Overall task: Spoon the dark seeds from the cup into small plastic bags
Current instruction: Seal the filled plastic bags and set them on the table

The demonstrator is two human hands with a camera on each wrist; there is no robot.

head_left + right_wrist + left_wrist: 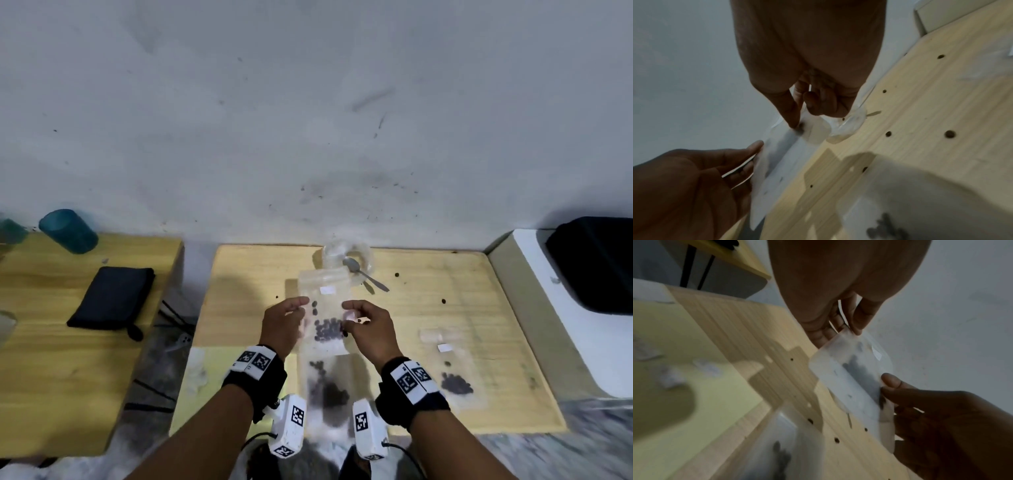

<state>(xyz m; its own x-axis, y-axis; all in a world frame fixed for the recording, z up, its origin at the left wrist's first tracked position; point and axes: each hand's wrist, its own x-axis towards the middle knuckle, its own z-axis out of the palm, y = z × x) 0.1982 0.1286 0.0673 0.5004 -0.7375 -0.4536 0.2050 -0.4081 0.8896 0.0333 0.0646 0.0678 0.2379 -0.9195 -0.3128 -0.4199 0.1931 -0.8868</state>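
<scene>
A small clear plastic bag (325, 301) with a cluster of dark seeds (329, 330) in it hangs above the wooden table (462, 325). My left hand (304, 315) pinches its left edge and my right hand (346, 318) pinches its right edge. In the left wrist view the left thumb and fingers (857, 326) clamp a corner of the bag (849, 369). In the right wrist view the right fingertips (795, 125) nip the bag (777, 154). The clear cup (349, 255) stands behind the bag with the metal spoon (363, 274) leaning in it.
Two more bags with seeds lie flat: one under my wrists (325, 390), one to the right (448, 373). Loose seeds (443, 301) dot the table. On the left table are a teal cup (68, 231) and a black pouch (111, 298). A black object (596, 263) sits at far right.
</scene>
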